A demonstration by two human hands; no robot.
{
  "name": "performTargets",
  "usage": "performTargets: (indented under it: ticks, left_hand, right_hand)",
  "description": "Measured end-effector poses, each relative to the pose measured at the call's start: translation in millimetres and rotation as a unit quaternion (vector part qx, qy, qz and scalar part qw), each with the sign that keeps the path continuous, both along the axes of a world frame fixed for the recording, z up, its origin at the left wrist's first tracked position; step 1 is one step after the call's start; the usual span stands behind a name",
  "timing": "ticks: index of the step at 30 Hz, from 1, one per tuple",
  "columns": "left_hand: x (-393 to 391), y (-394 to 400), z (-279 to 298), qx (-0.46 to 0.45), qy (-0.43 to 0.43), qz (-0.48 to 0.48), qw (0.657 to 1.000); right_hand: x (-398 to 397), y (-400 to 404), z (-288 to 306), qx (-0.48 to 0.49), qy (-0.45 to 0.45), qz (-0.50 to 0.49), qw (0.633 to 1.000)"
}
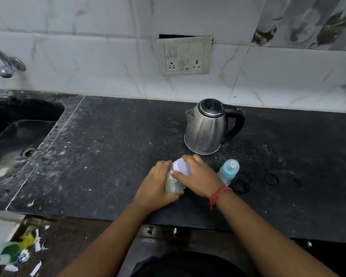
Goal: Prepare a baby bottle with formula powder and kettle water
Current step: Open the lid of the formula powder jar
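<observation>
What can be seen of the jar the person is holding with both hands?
The jar looks like clear plastic with a pale lavender lid, holding something pale, likely powder. It tilts on the dark countertop, in front of the kettle and left of the baby bottle. The left hand grips its body; the right hand curls round the lid.

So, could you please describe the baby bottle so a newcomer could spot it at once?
Start at the steel kettle on the black counter. In front of it, right of the right hand, stands the baby bottle: the only thing with a light blue cap.
</observation>
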State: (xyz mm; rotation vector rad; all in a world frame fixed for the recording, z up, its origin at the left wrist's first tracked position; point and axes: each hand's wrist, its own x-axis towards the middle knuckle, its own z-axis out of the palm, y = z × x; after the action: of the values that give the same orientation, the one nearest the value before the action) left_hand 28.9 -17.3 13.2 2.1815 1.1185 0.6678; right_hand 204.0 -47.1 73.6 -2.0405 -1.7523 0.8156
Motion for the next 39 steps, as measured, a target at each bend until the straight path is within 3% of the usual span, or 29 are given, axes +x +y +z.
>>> performTargets:
  ticks: [10,18,22,28,33,37,39]
  left_hand:
    - [5.0,-4.7,35.8,-0.102,0.004,-0.017,0.995]
    - [3.1,-0.4,44.0,-0.173,0.025,-0.059,0.983]
    - [-0.7,5.6,44.8,-0.237,-0.009,-0.087,0.968]
    - [7.9,-1.7,47.7,-0.156,-0.002,-0.043,0.987]
    - [14.8,-3.4,54.9,-0.153,-0.004,-0.032,0.988]
    - [14.6,1.8,67.2,-0.170,-0.011,-0.053,0.984]
    - [12.3,5.1,70.9,-0.232,-0.043,-0.087,0.968]
  right_hand:
    - [15.4,-9.1,8.5,0.057,0.069,0.015,0.996]
    - [31.1,-7.8,11.3,0.068,0.115,0.097,0.986]
    - [36.6,-7.0,4.7,0.056,0.148,0.107,0.982]
    - [24.0,1.1,8.2,-0.019,0.053,0.068,0.996]
    - [15.2,-0.8,11.7,0.069,0.014,-0.006,0.997]
    - [21.7,-3.1,12.3,0.144,0.045,-0.003,0.989]
    - [26.6,-3.3,17.3,0.181,0.094,0.043,0.978]
